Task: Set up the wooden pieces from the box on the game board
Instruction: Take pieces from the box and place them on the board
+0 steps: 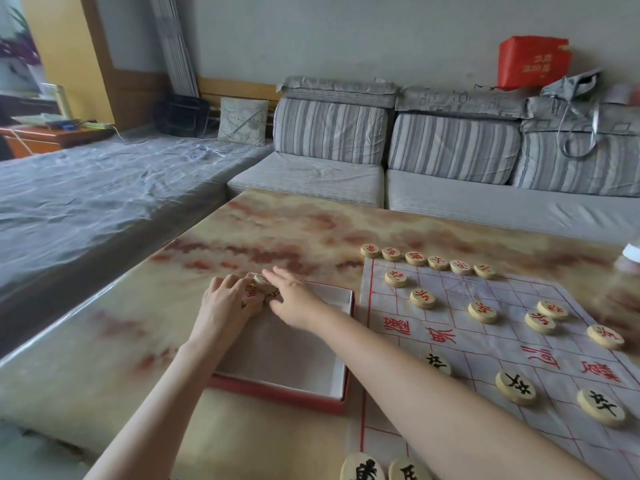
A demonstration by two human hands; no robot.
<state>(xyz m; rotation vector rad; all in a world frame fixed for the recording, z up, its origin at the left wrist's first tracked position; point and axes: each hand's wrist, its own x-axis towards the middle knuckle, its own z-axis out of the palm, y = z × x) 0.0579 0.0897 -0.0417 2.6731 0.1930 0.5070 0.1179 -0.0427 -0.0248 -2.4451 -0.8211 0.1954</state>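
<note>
A shallow red-edged box (341, 344) lies on the table left of the paper game board (502, 327). Both my hands reach into the box's far left corner, where a few round wooden pieces (265, 284) with red characters are heaped. My left hand (228, 299) is curled over the pieces, fingers bent around them. My right hand (292, 297) lies flat beside it, fingers extended and touching the heap. Red-marked pieces (422, 298) stand on the board's far rows, black-marked pieces (516, 388) on the near rows.
The marble-patterned table (294, 230) has a striped grey sofa (332, 154) behind it. Another person's blurred hand (623, 299) hovers at the board's right edge. Two black-marked pieces (381, 469) sit at the frame's bottom edge.
</note>
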